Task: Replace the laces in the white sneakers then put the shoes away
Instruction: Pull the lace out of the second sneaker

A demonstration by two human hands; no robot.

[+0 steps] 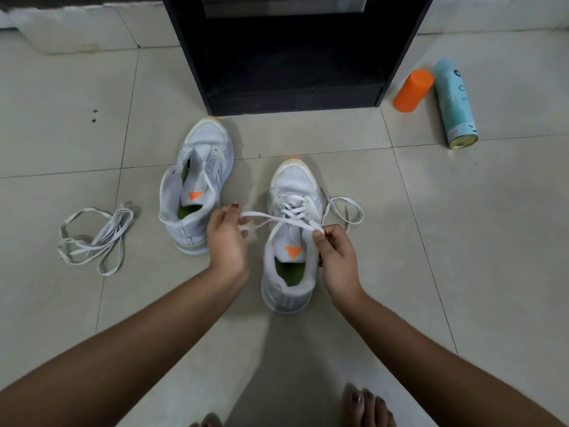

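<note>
Two white sneakers stand on the tiled floor, toes pointing away from me. The right sneaker (291, 241) has a white lace (295, 211) crossed through its eyelets. My left hand (226, 238) pinches one end of that lace, pulled out to the left of the shoe. My right hand (334, 257) pinches the lace at the shoe's right top eyelet; a loose loop of lace lies on the floor to the right. The left sneaker (197, 186) stands apart with no lace tied, its tongue up. A loose white lace (95, 238) lies tangled on the floor at far left.
A black open shelf unit (295, 97) stands on the floor just beyond the shoes. An orange bottle (414, 90) and a pale blue spray can (455, 106) lie on the tiles at the right. My toes (366, 408) show at the bottom edge.
</note>
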